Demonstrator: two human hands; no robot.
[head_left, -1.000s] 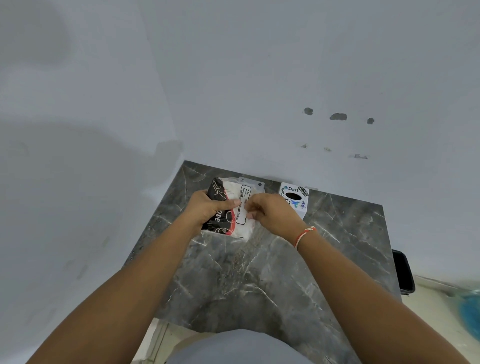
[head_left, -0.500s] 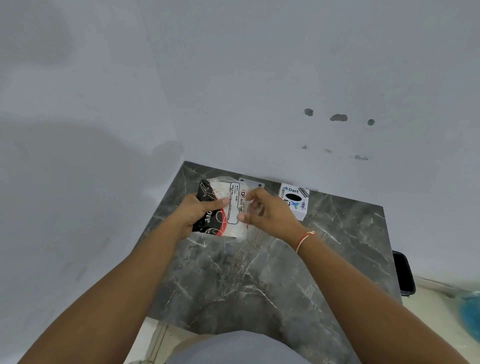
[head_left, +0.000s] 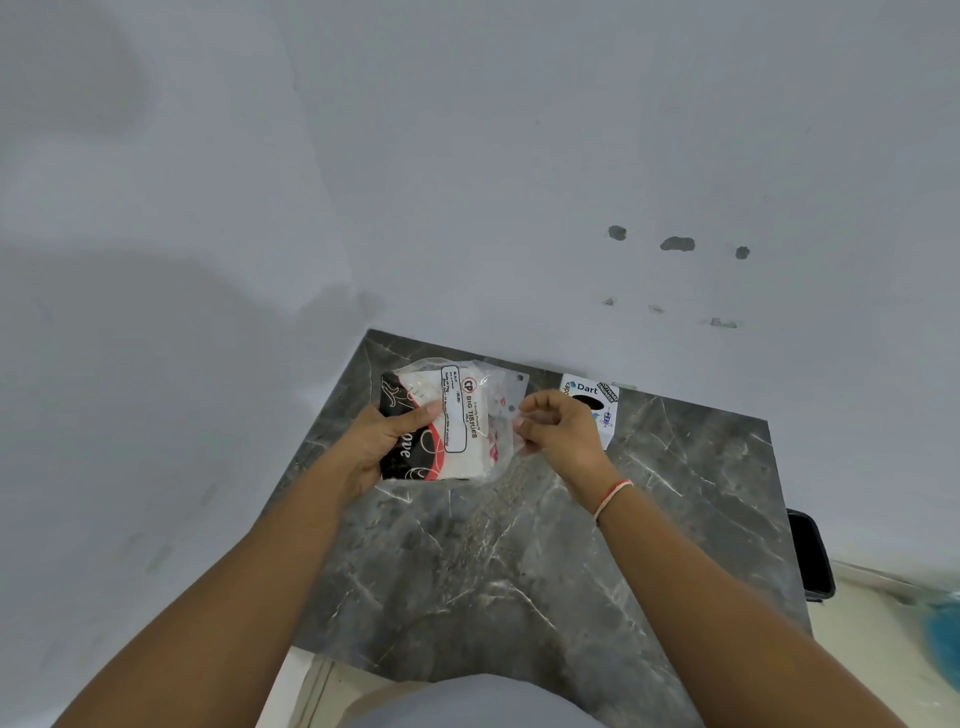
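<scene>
Tissue pack: black, red and white under clear plastic. Table: dark grey, white-veined marble. Box: white, black oval.

Tissue pack at frame centre over the surface; white box just right, against the wall.
</scene>
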